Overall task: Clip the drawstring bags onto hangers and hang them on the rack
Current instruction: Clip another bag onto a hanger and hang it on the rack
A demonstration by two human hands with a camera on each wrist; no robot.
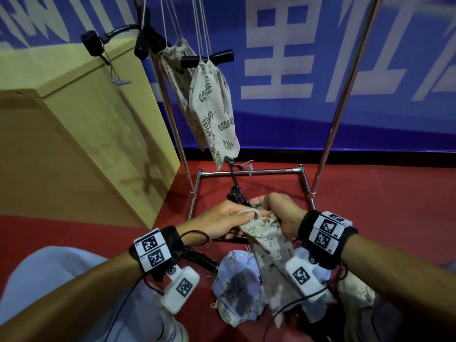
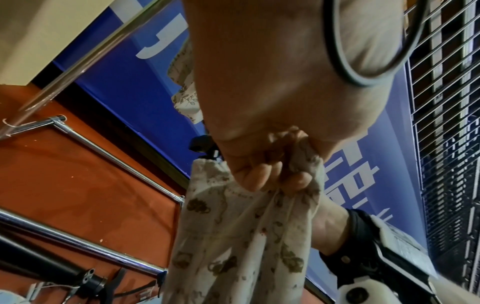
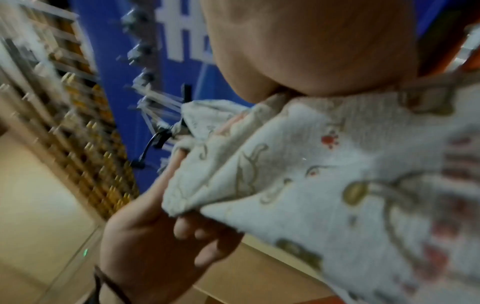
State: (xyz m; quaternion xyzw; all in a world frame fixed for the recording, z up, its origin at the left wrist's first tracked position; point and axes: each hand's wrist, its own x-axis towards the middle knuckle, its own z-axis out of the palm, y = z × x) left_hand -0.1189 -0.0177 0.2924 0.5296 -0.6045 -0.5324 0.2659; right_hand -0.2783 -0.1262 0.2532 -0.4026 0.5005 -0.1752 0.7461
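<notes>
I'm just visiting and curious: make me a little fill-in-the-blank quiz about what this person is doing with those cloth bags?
1. Both the left hand and the right hand grip the same ____ bag.
2. The leaf-print bags already hang from the ____.
3. The floor under the rack is ____.
4. Left of the rack stands a cardboard ____.

Missing words: cloth; rack; red; box

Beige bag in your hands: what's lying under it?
Under the beige bag, held by the left hand and right hand, lie a blue floral bag and a black hanger; whatever else it covers is hidden.
</notes>
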